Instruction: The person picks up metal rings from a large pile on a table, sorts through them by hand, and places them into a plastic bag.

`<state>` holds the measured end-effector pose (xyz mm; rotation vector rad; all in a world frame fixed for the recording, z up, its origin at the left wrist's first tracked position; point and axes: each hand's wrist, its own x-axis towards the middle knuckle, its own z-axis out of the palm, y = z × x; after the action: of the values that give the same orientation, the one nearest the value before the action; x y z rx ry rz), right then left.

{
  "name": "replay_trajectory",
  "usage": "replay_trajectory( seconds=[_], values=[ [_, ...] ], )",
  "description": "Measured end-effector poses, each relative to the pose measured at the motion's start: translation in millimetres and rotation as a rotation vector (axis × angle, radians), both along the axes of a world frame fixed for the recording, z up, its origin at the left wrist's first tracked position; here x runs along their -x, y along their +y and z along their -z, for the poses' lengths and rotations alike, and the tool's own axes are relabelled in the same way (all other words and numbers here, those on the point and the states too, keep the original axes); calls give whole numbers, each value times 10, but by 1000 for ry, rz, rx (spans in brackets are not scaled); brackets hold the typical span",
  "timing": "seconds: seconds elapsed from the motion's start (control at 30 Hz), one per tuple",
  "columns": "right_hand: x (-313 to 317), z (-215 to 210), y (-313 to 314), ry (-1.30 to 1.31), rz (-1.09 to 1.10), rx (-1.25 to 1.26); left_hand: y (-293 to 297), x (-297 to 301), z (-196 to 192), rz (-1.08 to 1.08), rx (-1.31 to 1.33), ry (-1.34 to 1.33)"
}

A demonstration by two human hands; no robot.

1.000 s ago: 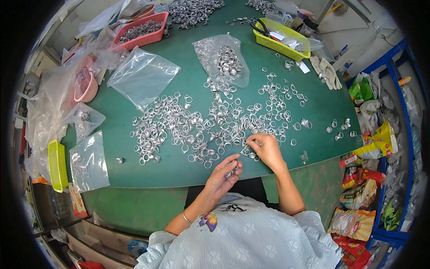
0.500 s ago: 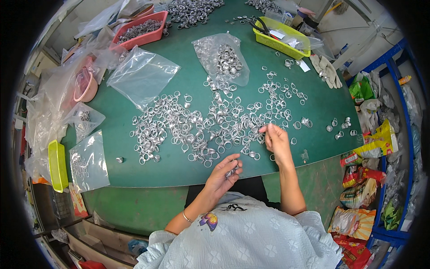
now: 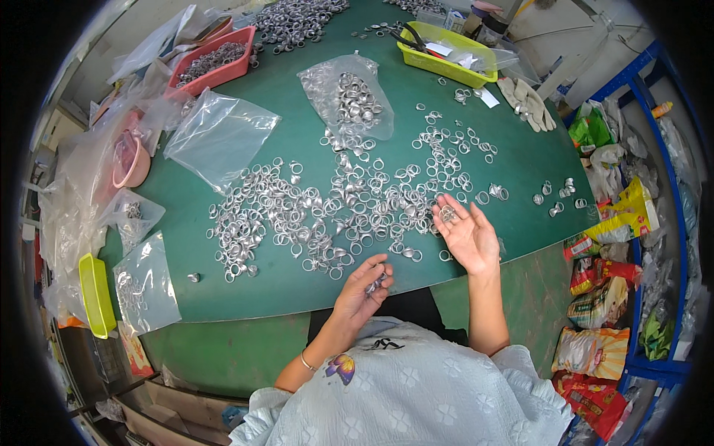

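Silvery metal rings [image 3: 297, 215], some with a wide rounded face, lie in a loose spread across the green table [image 3: 312, 290]. My left hand [image 3: 361, 293], near the table's front edge, is curled around several rings [image 3: 376, 281]. To its right my right hand [image 3: 471, 238] is turned palm up at the right end of the spread. Its fingers are stretched out, and one metal ring [image 3: 447, 213] lies across them. A clear plastic bag [image 3: 346, 93] with many more rings in it rests behind the spread.
Flat clear bags [image 3: 223, 134] lie left. A red basket [image 3: 212, 63] of rings is back left, a yellow-green basket [image 3: 446, 63] with black-handled pliers back right. Cotton gloves [image 3: 526, 104] and a few rings [image 3: 558, 197] lie right; a blue rack [image 3: 632, 297] stands beyond.
My right hand has turned from a palm-down pinch over the rings to palm up, with a ring on its fingers. My left hand stays curled. The whole view has shifted slightly.
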<state>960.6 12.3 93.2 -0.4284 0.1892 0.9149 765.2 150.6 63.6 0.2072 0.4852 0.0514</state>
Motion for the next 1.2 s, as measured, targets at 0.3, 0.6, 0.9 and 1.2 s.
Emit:
replay_trajectory(
  seconds=[0.3, 0.6, 0.9, 1.2],
  values=[
    [-10, -72, -70, -84, 26, -12, -31, -46, 21, 5, -14, -14],
    [203, -106, 157, -328, -107, 80, -8, -11, 51, 20, -32, -54],
    [580, -234, 782, -227, -464, 132, 167, 391, -82, -118, -106, -28],
    [1425, -409, 2812, -279, -1007, 22, 382, 1047, -77, -385, -129, -44]
  ],
)
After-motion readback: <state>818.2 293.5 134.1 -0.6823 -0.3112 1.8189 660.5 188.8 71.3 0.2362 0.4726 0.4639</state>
